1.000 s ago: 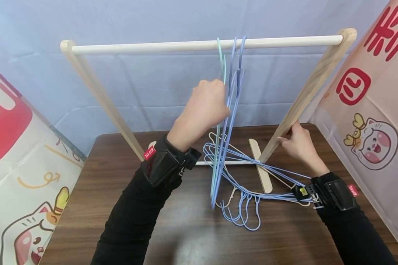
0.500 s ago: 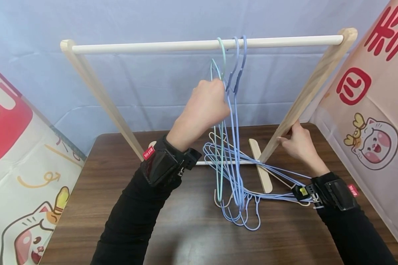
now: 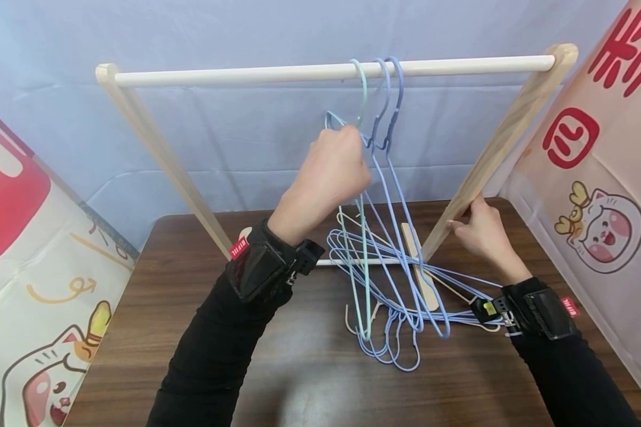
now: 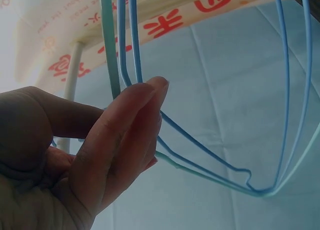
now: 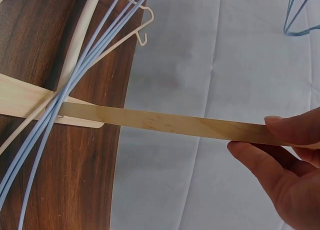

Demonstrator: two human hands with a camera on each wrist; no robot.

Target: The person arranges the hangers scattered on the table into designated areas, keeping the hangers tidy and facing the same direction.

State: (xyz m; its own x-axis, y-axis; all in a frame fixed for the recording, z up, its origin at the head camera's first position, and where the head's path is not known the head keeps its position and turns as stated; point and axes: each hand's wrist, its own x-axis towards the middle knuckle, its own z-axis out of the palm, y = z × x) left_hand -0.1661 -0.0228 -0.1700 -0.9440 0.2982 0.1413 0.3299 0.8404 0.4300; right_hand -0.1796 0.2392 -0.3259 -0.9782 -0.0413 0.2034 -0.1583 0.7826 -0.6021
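One mint-green hanger [image 3: 364, 92] and two blue hangers [image 3: 399, 89] have their hooks over the white rod [image 3: 219, 76] of a wooden rack. My left hand [image 3: 331, 169] holds them just below the hooks. In the left wrist view its curled fingers [image 4: 122, 135] cover where the hanger wires meet. The lower ends of the hangers fan out over the table. To the right, my right hand [image 3: 483, 231] grips the rack's wooden upright [image 3: 504, 139] low down. Thumb and fingers pinch this upright [image 5: 200, 126] from both sides in the right wrist view.
Several blue hangers [image 3: 406, 370] and a beige hanger [image 3: 347, 323] lie tangled on the brown table [image 3: 278, 379]. They overlap the rack's right foot [image 3: 427, 290] and lower rod. A pale blue cloth [image 3: 272, 130] hangs behind, with printed panels at both sides.
The hangers have turned in my left hand: their lower ends swing right and spread apart, and the hooks now show from the side. Both hands stay in place.
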